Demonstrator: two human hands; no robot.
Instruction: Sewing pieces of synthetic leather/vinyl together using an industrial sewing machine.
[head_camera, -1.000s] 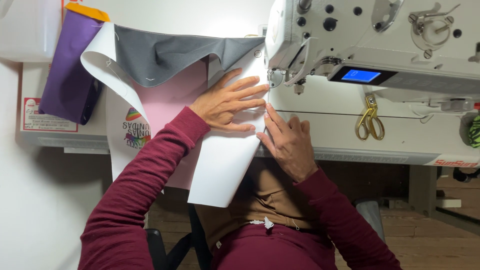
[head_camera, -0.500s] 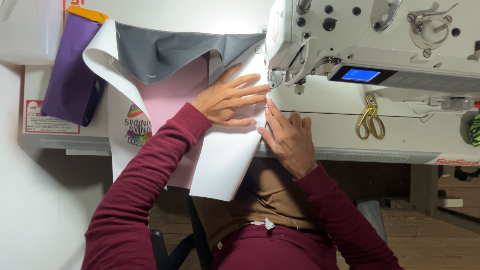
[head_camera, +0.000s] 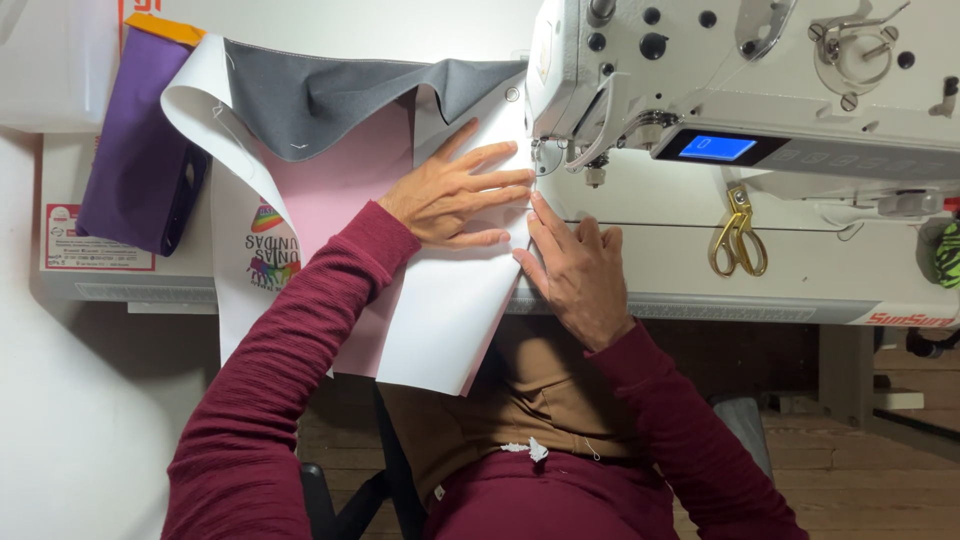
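White sheet (head_camera: 440, 310), advanced, under left hand (head_camera: 450, 195)

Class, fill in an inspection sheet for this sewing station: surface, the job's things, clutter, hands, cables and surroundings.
Surface: white machine table, partly covered by material.
Job's things: white sheet with pink layer and grey fabric, fed at the needle of the white sewing machine.
Clutter: gold scissors right of the hands; purple fabric at far left.
Hands: left hand flat on the white sheet, fingers spread; right hand pressing its edge near the needle.
Cables: nothing seen.
Surroundings: wooden floor, white wall at left, chair below.
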